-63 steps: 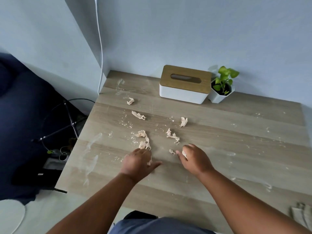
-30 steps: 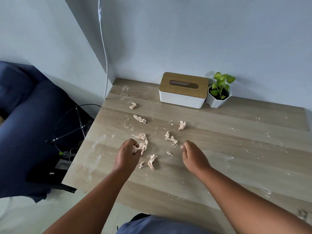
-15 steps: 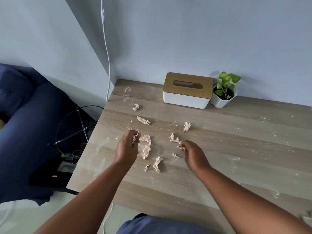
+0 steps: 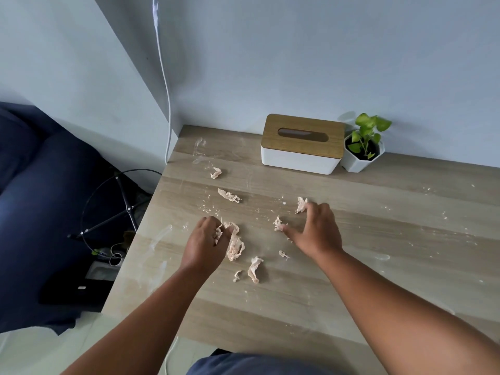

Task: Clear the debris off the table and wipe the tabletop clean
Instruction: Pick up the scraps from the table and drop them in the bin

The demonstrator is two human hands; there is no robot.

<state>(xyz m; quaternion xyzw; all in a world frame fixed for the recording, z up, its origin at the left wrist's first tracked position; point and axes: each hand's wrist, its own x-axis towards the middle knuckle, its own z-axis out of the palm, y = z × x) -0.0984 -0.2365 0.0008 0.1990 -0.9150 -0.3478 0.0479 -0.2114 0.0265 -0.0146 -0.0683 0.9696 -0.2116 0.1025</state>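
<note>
Pale pink shredded scraps lie across the wooden tabletop (image 4: 405,212), which also carries white smears and crumbs. My left hand (image 4: 207,243) has its fingers curled over the biggest wad of scraps (image 4: 236,244) and grips its upper part. My right hand (image 4: 315,230) is spread flat, its fingertips touching one scrap (image 4: 300,204) and its thumb beside another scrap (image 4: 277,223). Loose pieces lie further back at the far scrap (image 4: 216,173) and a long scrap (image 4: 228,195). Nearer me lie a curled scrap (image 4: 254,269) and a small bit (image 4: 283,254).
A white tissue box with a wooden lid (image 4: 301,143) and a small potted plant (image 4: 364,150) stand against the back wall. A white cable (image 4: 163,90) hangs at the table's back left corner. Left of the table edge are a blue sofa (image 4: 40,198) and a black stand (image 4: 121,209).
My right hand has opened and reached forward to the scraps further back. My left hand has closed over the big wad, which has bunched up under its fingers.
</note>
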